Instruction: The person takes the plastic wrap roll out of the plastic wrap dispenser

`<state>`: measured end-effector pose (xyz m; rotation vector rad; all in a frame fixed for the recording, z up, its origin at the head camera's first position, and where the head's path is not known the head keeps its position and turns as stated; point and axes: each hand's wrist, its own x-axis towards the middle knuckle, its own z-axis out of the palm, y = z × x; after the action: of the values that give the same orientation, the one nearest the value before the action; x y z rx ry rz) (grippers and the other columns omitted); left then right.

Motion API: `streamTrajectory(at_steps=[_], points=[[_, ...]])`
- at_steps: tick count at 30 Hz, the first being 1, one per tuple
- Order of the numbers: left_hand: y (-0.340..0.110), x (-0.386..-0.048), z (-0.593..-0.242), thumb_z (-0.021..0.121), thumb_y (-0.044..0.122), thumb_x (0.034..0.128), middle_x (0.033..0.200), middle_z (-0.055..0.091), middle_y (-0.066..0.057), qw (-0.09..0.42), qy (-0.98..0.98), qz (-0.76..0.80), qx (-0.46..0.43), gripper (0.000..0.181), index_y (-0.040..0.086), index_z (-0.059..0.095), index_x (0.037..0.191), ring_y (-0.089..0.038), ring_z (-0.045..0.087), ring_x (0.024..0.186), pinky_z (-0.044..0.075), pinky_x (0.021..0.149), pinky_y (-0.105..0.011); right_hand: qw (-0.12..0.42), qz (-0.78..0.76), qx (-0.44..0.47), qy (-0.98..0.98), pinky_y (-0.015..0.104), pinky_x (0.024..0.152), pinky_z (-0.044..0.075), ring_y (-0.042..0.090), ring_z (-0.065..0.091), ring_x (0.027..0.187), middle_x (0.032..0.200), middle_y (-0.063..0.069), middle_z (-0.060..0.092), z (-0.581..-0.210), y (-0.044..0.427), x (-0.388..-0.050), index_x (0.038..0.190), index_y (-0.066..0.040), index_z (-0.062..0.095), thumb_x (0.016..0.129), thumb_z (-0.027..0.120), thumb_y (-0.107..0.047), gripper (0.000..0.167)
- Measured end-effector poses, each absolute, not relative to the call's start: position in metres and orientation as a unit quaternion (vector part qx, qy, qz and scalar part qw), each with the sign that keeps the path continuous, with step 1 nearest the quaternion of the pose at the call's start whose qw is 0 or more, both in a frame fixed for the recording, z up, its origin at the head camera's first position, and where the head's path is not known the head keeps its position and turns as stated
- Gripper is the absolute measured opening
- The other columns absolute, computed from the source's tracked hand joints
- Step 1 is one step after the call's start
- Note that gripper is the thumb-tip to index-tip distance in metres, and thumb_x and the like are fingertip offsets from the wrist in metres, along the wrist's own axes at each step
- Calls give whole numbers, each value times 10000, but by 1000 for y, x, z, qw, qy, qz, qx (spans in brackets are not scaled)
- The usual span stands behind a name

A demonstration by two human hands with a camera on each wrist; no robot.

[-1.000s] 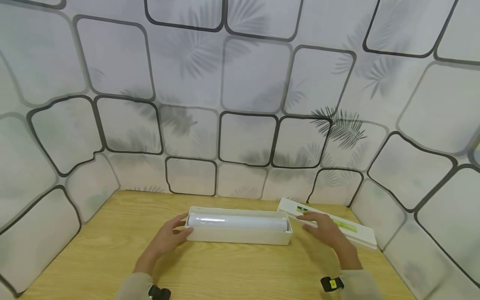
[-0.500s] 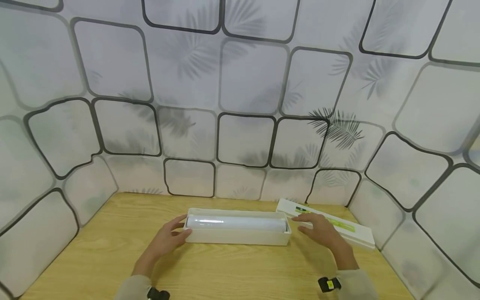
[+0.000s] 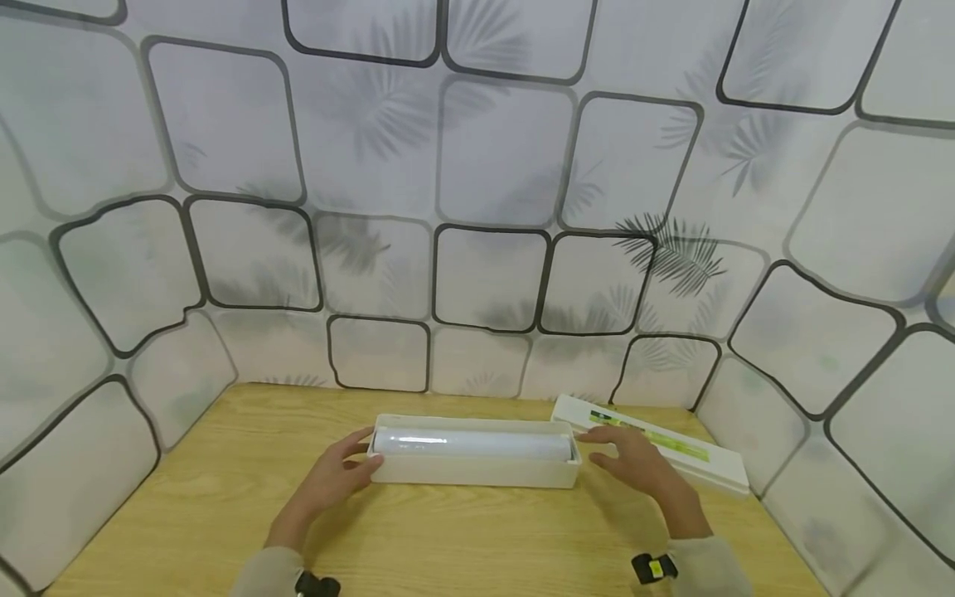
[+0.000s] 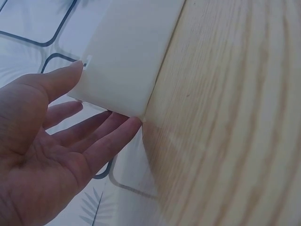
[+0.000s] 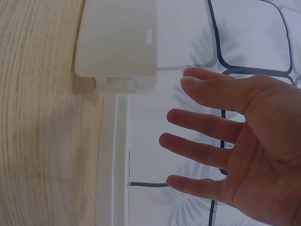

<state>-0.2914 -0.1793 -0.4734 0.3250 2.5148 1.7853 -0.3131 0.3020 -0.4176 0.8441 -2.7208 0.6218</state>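
1. Left hand [image 3: 334,479] on the box: thumb at the front wall, fingers at the end, a light hold on the left end of the long white box [image 3: 477,473].
2. Right hand [image 3: 637,460] is free, fingers extended and spread, just beside the box's right end, and the right-wrist view shows a gap there!
3. Look at that box: straight-sided, topless, sitting level on the wood-grain table [image 3: 477,539], a small bright patch on its front wall and a stepped right end.
4. Inside lies a glossy pale roll [image 3: 477,443], stretching nearly end to end, a white streak of light across its left part.
5. Over to the right, a white lid [image 3: 718,466] lies aslant on the table, green label [image 3: 688,448] uppermost.
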Motion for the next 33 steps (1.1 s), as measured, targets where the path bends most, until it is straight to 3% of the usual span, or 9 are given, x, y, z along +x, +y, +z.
streamTrajectory(at_steps=[6,16,27,33], points=[[-180,-290,-473,630,145,1034,1475,437,-440,20,813,573,105,631,-74,347,1553,-457,691,1119,640,860,-451,137,222,326,-909,614,915,557,485,665,1122,1192,237,743,-422,302,-314,1199,-62,760,917,745,-121,289],[-179,-292,-475,658,166,1019,1480,463,-410,14,820,565,94,626,-31,392,1549,-435,697,1128,642,843,-429,85,225,315,-918,598,987,539,450,655,1194,1288,212,716,-418,299,-314,1267,-22,716,950,714,-91,324],[-180,-291,-469,644,169,1029,1479,465,-409,11,825,557,95,631,-43,370,1556,-446,689,1139,640,856,-440,109,213,326,-915,620,1001,518,459,638,1211,1302,240,697,-411,287,-312,1267,-6,710,938,733,-87,340],[-178,-289,-470,651,160,1022,1476,467,-410,15,820,565,91,630,-34,378,1556,-438,695,1131,642,848,-420,93,221,325,-915,585,1003,532,415,649,1211,1290,158,723,-411,272,-317,1271,-31,713,951,732,-130,335]])
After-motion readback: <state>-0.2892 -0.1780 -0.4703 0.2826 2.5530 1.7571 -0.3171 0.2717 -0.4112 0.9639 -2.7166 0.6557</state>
